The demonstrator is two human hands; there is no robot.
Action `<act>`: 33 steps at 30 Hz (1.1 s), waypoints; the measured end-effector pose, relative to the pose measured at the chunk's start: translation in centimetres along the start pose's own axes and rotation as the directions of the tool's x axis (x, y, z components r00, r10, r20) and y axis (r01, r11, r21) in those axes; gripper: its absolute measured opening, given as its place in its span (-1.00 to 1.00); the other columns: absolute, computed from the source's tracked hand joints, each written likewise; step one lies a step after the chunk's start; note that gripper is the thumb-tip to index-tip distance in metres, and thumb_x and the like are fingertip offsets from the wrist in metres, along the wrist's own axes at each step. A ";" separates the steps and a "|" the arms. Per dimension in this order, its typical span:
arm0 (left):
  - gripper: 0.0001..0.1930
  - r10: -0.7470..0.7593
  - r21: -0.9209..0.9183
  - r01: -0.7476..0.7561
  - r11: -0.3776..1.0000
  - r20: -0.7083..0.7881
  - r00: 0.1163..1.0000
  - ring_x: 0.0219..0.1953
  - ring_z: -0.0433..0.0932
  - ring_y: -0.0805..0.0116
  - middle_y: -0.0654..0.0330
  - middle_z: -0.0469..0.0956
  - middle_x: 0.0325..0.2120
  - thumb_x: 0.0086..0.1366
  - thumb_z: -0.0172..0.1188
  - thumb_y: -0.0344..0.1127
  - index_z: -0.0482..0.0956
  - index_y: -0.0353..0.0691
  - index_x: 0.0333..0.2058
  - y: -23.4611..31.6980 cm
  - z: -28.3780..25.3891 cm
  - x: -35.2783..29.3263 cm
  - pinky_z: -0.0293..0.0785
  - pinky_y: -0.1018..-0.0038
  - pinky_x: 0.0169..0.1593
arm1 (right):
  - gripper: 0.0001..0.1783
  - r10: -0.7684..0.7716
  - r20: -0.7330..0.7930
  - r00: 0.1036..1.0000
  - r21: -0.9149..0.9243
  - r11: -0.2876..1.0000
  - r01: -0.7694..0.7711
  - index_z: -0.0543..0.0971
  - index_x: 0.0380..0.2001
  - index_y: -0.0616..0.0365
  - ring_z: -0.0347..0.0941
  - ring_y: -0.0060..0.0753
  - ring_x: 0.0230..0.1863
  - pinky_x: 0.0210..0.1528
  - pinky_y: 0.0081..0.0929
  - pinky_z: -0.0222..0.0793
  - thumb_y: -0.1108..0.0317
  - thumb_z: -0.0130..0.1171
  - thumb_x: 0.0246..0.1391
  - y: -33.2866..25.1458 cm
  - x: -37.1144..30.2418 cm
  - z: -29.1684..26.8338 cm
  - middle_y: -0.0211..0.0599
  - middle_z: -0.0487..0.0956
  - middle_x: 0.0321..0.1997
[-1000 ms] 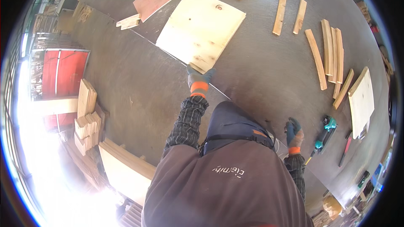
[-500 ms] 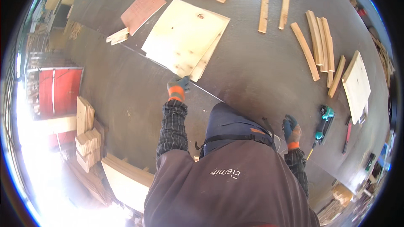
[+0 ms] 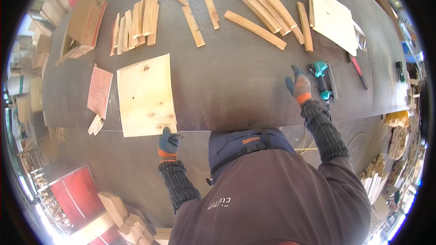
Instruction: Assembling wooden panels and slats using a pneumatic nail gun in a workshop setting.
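Note:
My left hand (image 3: 169, 143), in a grey and orange work glove, is closed at the near right corner of a stack of pale wooden panels (image 3: 146, 95). The stack lies at the table's near edge, its sheets almost flush. My right hand (image 3: 299, 84), gloved the same way, is held above the table with its fingers apart and nothing in it. Just to its right lies a teal and black nail gun (image 3: 321, 79), apart from the hand. Beyond it, another pale wooden panel (image 3: 333, 20) rests at the far right.
Wooden strips (image 3: 141, 22) are piled at the far left, with more strips (image 3: 268, 11) toward the far right. A pink written sheet (image 3: 100, 90) lies left of the panels, and a cardboard box (image 3: 84, 25) stands behind it. A red-handled tool (image 3: 359, 72) lies right.
My view has turned to the right. The panels, skewed before, now lie nearly aligned under my left hand. My right hand has moved forward over the table, close to the nail gun.

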State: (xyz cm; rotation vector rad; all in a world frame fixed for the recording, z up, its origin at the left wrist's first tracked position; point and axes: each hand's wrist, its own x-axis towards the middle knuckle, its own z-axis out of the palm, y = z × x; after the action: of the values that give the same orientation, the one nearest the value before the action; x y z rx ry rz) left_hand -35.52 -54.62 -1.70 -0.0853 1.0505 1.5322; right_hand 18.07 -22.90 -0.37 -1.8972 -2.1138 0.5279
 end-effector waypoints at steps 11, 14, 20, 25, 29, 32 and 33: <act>-0.59 0.116 0.231 -0.120 0.966 0.030 0.993 -0.43 0.61 0.10 0.02 0.61 -0.49 0.49 0.09 -0.08 0.54 -0.41 -0.04 0.1 6.2 -5.3 0.59 0.16 -0.26 | -0.19 -0.002 -0.080 0.997 -0.179 0.984 -0.012 0.44 0.36 0.08 0.41 0.13 0.39 0.42 -0.08 0.34 -0.05 0.35 0.10 2.1 15.1 4.0 0.12 0.53 0.33; -0.56 0.117 0.385 -0.126 0.914 0.047 0.992 -0.41 0.64 0.12 0.01 0.63 -0.45 0.46 0.13 -0.08 0.53 -0.42 0.01 0.0 9.3 -7.4 0.62 0.19 -0.25 | -0.22 0.084 0.086 0.993 -0.197 0.978 -0.066 0.47 0.33 0.08 0.40 0.13 0.40 0.43 -0.06 0.33 -0.06 0.35 0.12 1.0 15.7 3.7 0.12 0.53 0.33; -0.55 0.208 0.408 -0.228 0.884 0.093 0.974 -0.52 0.63 0.09 -0.01 0.64 -0.47 0.48 0.19 -0.14 0.46 -0.42 0.12 -2.1 16.4 -6.5 0.64 0.17 -0.38 | -0.40 -0.005 0.152 0.988 -0.126 0.992 0.024 0.57 0.20 0.10 0.42 0.25 0.33 0.36 -0.01 0.38 0.01 0.31 0.19 2.8 15.3 6.0 0.14 0.54 0.29; -0.52 0.139 0.457 -0.186 0.870 0.134 0.981 -0.40 0.71 0.15 0.01 0.67 -0.30 0.39 0.29 -0.25 0.47 -0.39 0.17 -2.7 20.6 -4.1 0.73 0.21 -0.38 | -0.44 -0.028 0.045 0.999 -0.069 0.997 0.031 0.58 0.17 0.14 0.51 0.21 0.20 0.24 -0.05 0.47 0.09 0.34 0.18 2.9 10.2 4.0 0.15 0.54 0.17; -0.50 0.107 0.459 -0.160 0.874 0.139 0.984 -0.40 0.71 0.14 -0.02 0.67 -0.24 0.39 0.30 -0.27 0.44 -0.39 0.20 -3.3 22.0 -3.7 0.73 0.20 -0.36 | -0.41 0.012 0.085 0.996 -0.027 1.000 -0.010 0.54 0.24 0.18 0.45 0.14 0.34 0.38 -0.09 0.40 0.06 0.28 0.25 1.6 10.3 2.8 0.12 0.53 0.29; -0.57 0.107 0.465 -0.162 0.870 0.143 0.984 -0.44 0.70 0.17 -0.01 0.68 -0.30 0.44 0.23 -0.27 0.45 -0.36 0.19 -4.2 22.3 -4.2 0.74 0.20 -0.36 | -0.39 0.082 0.114 0.990 0.121 0.988 -0.096 0.53 0.24 0.17 0.48 0.17 0.30 0.33 -0.06 0.43 0.02 0.28 0.26 -1.5 12.5 1.7 0.12 0.54 0.28; -0.56 0.100 0.476 -0.157 0.865 0.143 0.985 -0.42 0.71 0.16 0.00 0.68 -0.27 0.44 0.23 -0.28 0.44 -0.36 0.20 -4.5 22.6 -4.4 0.75 0.21 -0.35 | -0.38 0.005 0.076 0.997 0.137 0.990 -0.015 0.53 0.24 0.16 0.49 0.20 0.28 0.31 -0.05 0.44 -0.01 0.27 0.26 -2.1 13.7 1.9 0.12 0.54 0.28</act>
State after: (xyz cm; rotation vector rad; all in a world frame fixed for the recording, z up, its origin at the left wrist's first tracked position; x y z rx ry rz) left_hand -19.47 -44.02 11.65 0.4286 1.3407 1.3274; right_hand 13.76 -9.67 -1.96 -1.8396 -2.0566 0.7386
